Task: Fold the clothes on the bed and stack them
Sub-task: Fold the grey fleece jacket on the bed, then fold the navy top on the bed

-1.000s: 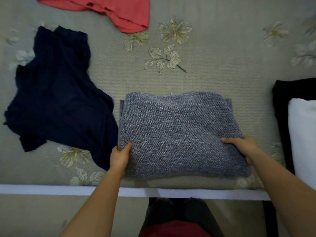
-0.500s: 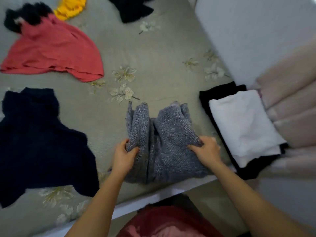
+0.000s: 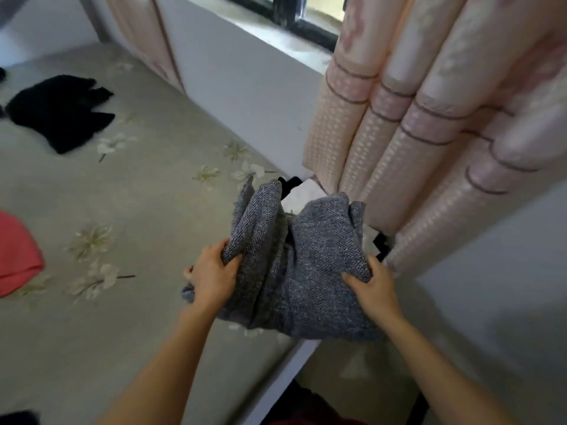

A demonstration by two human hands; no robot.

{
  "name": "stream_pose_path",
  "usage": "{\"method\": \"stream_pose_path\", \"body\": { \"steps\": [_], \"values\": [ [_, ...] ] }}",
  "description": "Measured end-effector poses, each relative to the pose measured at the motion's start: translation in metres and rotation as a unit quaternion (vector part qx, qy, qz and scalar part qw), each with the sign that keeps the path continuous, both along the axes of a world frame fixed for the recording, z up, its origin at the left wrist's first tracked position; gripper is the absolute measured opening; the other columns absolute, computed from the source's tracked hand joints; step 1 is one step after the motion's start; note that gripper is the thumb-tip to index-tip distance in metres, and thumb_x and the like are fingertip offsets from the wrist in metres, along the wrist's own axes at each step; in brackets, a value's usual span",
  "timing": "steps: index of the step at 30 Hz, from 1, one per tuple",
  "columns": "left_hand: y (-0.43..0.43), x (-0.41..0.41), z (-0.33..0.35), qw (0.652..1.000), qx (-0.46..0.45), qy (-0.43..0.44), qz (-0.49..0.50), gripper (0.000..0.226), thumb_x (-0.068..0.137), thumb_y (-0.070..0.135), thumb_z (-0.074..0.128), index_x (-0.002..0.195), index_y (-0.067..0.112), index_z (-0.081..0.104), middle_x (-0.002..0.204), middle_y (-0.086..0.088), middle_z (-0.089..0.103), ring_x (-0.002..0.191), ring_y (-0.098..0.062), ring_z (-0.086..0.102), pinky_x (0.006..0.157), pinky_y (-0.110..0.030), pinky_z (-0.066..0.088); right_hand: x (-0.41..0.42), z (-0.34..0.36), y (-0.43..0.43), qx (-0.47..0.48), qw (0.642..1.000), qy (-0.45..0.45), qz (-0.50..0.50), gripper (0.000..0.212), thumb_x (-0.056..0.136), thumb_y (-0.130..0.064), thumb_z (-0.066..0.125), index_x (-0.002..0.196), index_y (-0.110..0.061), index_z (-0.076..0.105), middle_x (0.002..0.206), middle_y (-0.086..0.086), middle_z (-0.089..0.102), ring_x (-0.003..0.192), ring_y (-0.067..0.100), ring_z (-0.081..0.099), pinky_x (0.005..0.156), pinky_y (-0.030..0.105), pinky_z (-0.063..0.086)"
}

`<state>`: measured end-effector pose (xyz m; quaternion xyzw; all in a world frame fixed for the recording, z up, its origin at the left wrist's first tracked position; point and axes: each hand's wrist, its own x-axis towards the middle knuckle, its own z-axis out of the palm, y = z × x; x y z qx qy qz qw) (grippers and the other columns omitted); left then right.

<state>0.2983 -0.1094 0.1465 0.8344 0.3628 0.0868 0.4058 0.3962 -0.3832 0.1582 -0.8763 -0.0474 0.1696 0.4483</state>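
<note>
Grey sweater, gripped in my left hand and right hand, sags; I should land it flat on the white garment mid-frame.

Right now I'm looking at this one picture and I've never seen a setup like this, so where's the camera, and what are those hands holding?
There is no machine here. A person wears a wide-angle camera on the head, so the picture looks forward and down along their own bare arms. The left hand and the right hand each grip one side of a grey knit sweater, bunched up at the near edge of the bed, which has a grey flowered sheet. Behind the sweater a white garment peeks out, close to the pink curtain. Farther off on the bed lies a black garment, and at the left edge of the picture a coral garment.
</note>
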Motion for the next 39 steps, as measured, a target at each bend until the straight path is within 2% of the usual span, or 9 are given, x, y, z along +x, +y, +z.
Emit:
{"method": "stream_pose_path", "body": {
  "steps": [2,8,14,20,27,31,34,37,39],
  "values": [
    [-0.009,0.036,0.003,0.999,0.039,0.016,-0.003,0.023,0.088,0.035,0.058,0.11,0.033,0.06,0.105,0.0,0.061,0.104,-0.024,0.055,0.103,-0.05,0.027,0.012,0.004,-0.009,0.025,0.999,-0.012,-0.025,0.037,0.08,-0.041,0.068,0.097,-0.066,0.047,0.111,-0.001,0.06,0.104,0.02,0.057,0.089,0.047,0.052],
    [-0.013,0.14,0.016,0.995,0.09,-0.01,-0.045,0.022,0.093,0.031,0.054,0.114,0.029,0.058,0.108,-0.001,0.055,0.108,-0.025,0.049,0.103,-0.051,0.02,0.055,-0.007,-0.018,0.071,0.995,-0.005,-0.071,0.031,0.087,-0.025,0.068,0.11,-0.039,0.051,0.103,-0.018,0.06,0.091,-0.003,0.058,0.083,0.027,0.053],
    [0.004,0.209,-0.027,0.999,0.023,0.01,0.046,0.043,0.095,0.047,0.046,0.136,0.036,0.041,0.145,-0.004,0.038,0.133,-0.031,0.033,0.109,-0.058,0.015,0.091,-0.068,-0.022,0.025,0.99,0.06,-0.122,0.037,0.086,-0.035,0.067,0.116,-0.027,0.047,0.107,-0.008,0.059,0.098,0.012,0.059,0.083,0.033,0.052],
    [-0.046,0.182,-0.101,0.957,-0.018,0.214,-0.196,0.068,0.093,0.051,0.047,0.149,0.044,0.009,0.16,-0.005,-0.01,0.145,-0.037,-0.007,0.115,-0.058,0.01,0.12,-0.14,-0.038,-0.039,0.954,0.256,-0.15,0.063,0.086,-0.044,0.063,0.137,-0.011,0.044,0.134,0.009,0.054,0.119,0.03,0.053,0.101,0.042,0.045],
    [-0.069,0.178,-0.118,0.941,-0.001,0.256,-0.219,0.069,0.096,0.049,0.042,0.15,0.04,0.0,0.156,-0.007,-0.026,0.142,-0.041,-0.021,0.116,-0.052,0.008,0.129,-0.141,-0.03,0.05,0.906,0.317,-0.276,0.06,0.084,-0.03,0.072,0.133,-0.003,0.051,0.133,0.013,0.054,0.117,0.032,0.054,0.096,0.036,0.046],
    [-0.058,0.174,-0.128,0.929,0.007,0.269,-0.254,0.068,0.095,0.052,0.04,0.15,0.041,0.0,0.156,-0.009,-0.025,0.142,-0.043,-0.018,0.116,-0.053,0.006,0.125,-0.147,-0.036,-0.011,0.942,0.238,-0.237,0.044,0.088,-0.018,0.068,0.127,-0.003,0.056,0.124,0.012,0.06,0.109,0.028,0.058,0.084,0.027,0.043],
    [-0.055,0.178,-0.127,0.91,0.016,0.307,-0.277,0.068,0.095,0.055,0.039,0.149,0.042,0.001,0.157,-0.011,-0.023,0.142,-0.045,-0.015,0.116,-0.054,0.007,0.121,-0.145,-0.036,-0.154,0.956,0.179,-0.175,0.047,0.09,-0.026,0.062,0.13,-0.007,0.044,0.123,0.014,0.058,0.104,0.029,0.058,0.089,0.038,0.049],
    [-0.055,0.18,-0.113,0.921,-0.006,0.291,-0.26,0.061,0.097,0.048,0.04,0.151,0.038,0.012,0.159,-0.01,-0.015,0.144,-0.042,-0.008,0.117,-0.052,0.01,0.118,-0.131,-0.016,-0.308,0.946,0.065,-0.082,0.058,0.089,-0.027,0.057,0.137,-0.008,0.032,0.14,0.013,0.037,0.126,0.03,0.037,0.101,0.045,0.037],
    [-0.055,0.168,-0.106,0.936,-0.023,0.25,-0.245,0.057,0.099,0.042,0.042,0.15,0.032,0.02,0.16,-0.01,-0.004,0.145,-0.038,0.002,0.118,-0.05,0.014,0.113,-0.115,0.007,-0.3,0.954,-0.007,0.001,0.06,0.091,-0.028,0.055,0.141,-0.01,0.03,0.147,0.009,0.029,0.133,0.027,0.026,0.105,0.045,0.028]
  ]
}}
